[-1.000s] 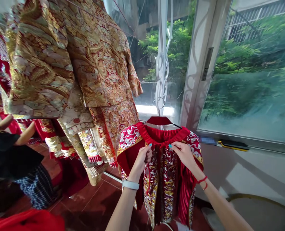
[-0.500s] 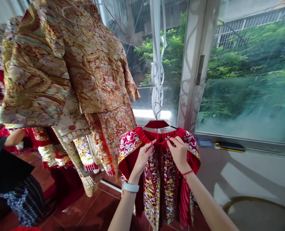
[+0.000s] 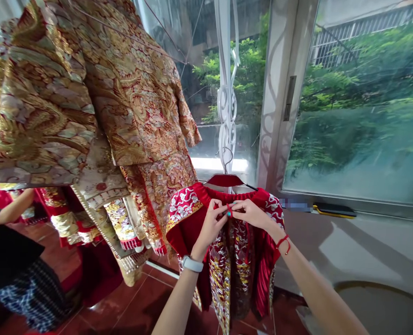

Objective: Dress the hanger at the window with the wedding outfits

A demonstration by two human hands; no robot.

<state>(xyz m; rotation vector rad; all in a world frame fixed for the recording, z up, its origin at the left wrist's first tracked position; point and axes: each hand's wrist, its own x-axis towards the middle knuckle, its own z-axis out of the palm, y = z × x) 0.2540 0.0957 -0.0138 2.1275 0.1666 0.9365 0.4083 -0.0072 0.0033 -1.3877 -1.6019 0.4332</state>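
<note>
A red skirt [image 3: 234, 260] with gold and silver embroidered panels hangs from a red hanger [image 3: 226, 178] hooked on a white scrolled window bar [image 3: 226, 107]. My left hand [image 3: 211, 223] and my right hand [image 3: 250, 213] meet at the middle of the skirt's red waistband. Both pinch a thin red tie there, fingertips touching. A white watch sits on my left wrist and a red string on my right.
Gold and red embroidered jackets [image 3: 88, 93] and skirts hang on a rack at the left. Another person in black [image 3: 7, 260] is at the lower left. A grey sill [image 3: 367, 242] runs under the window, with a yellow and black tool [image 3: 334, 211] on it.
My two hands have come together from apart to the centre of the waistband, now pinching the tie. The view shifted slightly left.
</note>
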